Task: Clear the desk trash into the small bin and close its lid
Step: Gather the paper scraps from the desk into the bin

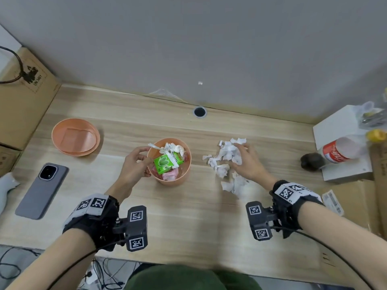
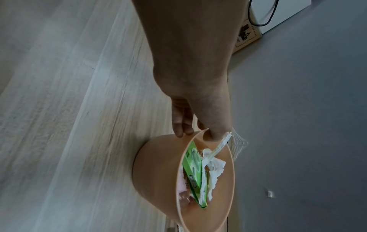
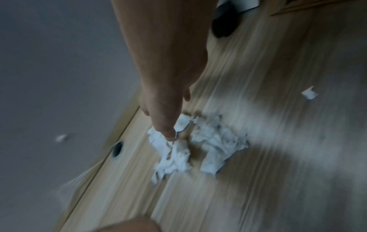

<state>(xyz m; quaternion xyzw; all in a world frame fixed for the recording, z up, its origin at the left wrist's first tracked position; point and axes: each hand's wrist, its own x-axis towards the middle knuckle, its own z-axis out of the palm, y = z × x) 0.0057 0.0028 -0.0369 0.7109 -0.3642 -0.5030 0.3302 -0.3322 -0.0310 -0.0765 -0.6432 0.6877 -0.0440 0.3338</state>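
The small peach bin (image 1: 171,181) stands at the desk's middle, holding a green carton (image 1: 166,162), crumpled tissues and pink wrappers. My left hand (image 1: 139,162) pinches its left rim, thumb inside and fingers outside; the left wrist view shows the same grip (image 2: 190,122) on the bin (image 2: 157,169) beside the carton (image 2: 193,164). The bin's peach lid (image 1: 75,137) lies upside down at the far left. Right of the bin lies a pile of torn white paper scraps (image 1: 226,155). My right hand (image 1: 244,159) rests on them with spread fingers. The right wrist view is blurred, with the hand (image 3: 164,109) touching the scraps (image 3: 214,141).
A grey phone (image 1: 41,191) lies near the left front. A cardboard box (image 1: 25,97) stands at the far left. On the right are a white box (image 1: 343,176), a cola bottle (image 1: 339,151), a dark round object (image 1: 312,161) and flat cardboard (image 1: 356,197). A cable hole (image 1: 199,111) sits at the back edge.
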